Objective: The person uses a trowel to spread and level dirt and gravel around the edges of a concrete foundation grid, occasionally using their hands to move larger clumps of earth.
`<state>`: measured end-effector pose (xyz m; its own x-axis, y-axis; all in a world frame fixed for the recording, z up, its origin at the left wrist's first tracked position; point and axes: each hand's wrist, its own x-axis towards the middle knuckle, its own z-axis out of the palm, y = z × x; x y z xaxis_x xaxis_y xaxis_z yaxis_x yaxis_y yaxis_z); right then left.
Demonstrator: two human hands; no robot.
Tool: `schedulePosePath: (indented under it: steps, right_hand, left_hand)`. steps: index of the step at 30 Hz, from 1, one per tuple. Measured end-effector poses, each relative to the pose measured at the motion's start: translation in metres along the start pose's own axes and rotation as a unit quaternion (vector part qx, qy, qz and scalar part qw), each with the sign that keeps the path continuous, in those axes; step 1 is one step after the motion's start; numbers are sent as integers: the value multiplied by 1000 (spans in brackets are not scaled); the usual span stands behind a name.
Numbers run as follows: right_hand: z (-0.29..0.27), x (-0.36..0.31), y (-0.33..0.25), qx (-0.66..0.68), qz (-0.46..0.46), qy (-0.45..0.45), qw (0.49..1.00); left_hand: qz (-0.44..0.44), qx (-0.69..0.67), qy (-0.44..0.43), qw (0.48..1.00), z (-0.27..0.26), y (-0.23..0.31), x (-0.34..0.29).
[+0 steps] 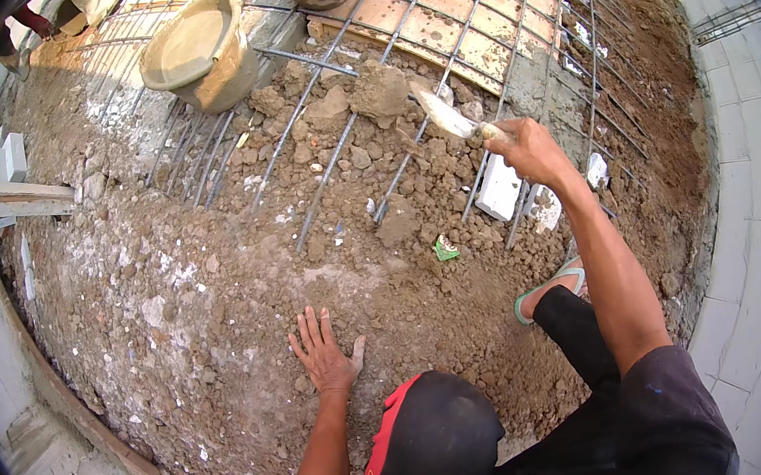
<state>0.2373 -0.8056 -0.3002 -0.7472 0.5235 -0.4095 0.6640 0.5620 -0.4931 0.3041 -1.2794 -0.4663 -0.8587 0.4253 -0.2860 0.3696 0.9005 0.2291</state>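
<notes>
My left hand (324, 354) presses flat on the brown soil (248, 320), fingers spread, with nothing in it. My right hand (530, 153) reaches forward with its fingers wrapped round the handle of a trowel (446, 114). The pale metal blade points to the far left, over soil clods and close to the steel rebar (414, 162); whether it touches them I cannot tell. A large clod (380, 93) lies just left of the blade's tip. Below my right wrist, a white block (499, 189) lies among the bar ends.
Two mortar tubs (215, 54) stand at the back, beside rebar mesh over wooden boards (458, 19). A wooden beam (10, 197) juts in at left. Block walls (744, 221) flank both sides. At the far left, another person's foot (17, 64) shows. A green wrapper (445, 247) lies mid-ground.
</notes>
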Motion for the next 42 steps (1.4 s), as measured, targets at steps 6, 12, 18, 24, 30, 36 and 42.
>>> schedulePosePath:
  steps: [6,12,18,24,30,36,42]
  right_hand:
    - [98,15,-17,-39,-10,-58,998]
    - [101,33,-25,124,27,-31,991]
    - [43,27,10,254,47,111,960]
    - [-10,38,39,160,108,108,975]
    - [-11,59,65,-164,67,245,953]
    - [38,111,21,-261,-22,158,952]
    - [8,139,-1,-266,-24,107,958]
  left_hand:
    - [21,-2,2,1000,1,12,4]
    - [2,10,2,1000,3,2,-2]
    - [13,-1,4,1000,3,7,4]
    - [7,3,-6,1000,3,4,2]
    - [5,7,-3,1000,1,6,3]
    - [17,12,3,1000,2,8,6]
    - [1,5,-6,1000,3,3,2]
